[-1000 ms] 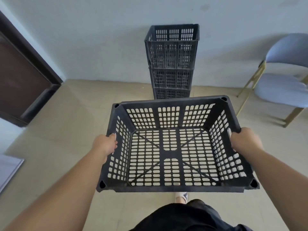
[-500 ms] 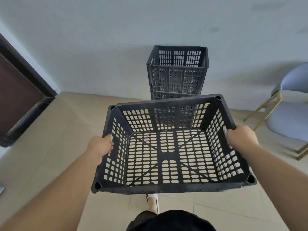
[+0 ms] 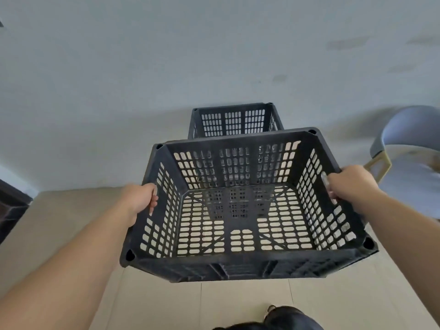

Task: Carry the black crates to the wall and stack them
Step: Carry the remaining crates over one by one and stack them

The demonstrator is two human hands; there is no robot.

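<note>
Black perforated plastic crate (image 3: pixel 247 210) held clear of the beige tiled floor (image 3: pixel 71 222), left hand (image 3: pixel 140 201) and right hand (image 3: pixel 350 184) each curled round a side rim, directly near of the stacked black crates (image 3: pixel 234 121) against the far white wall (image 3: pixel 166 67), grey chair (image 3: pixel 409 148) right.

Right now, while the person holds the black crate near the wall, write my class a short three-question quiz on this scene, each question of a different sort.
1. True or false: the carried crate has boxes inside it.
2. Where does the chair stand? A: right of the crate by the wall; B: left of it; C: on top of it.
3. Fill in: the left hand and right hand grip the carried crate's two ___ walls.
Key: 1 false; 2 A; 3 side.
</note>
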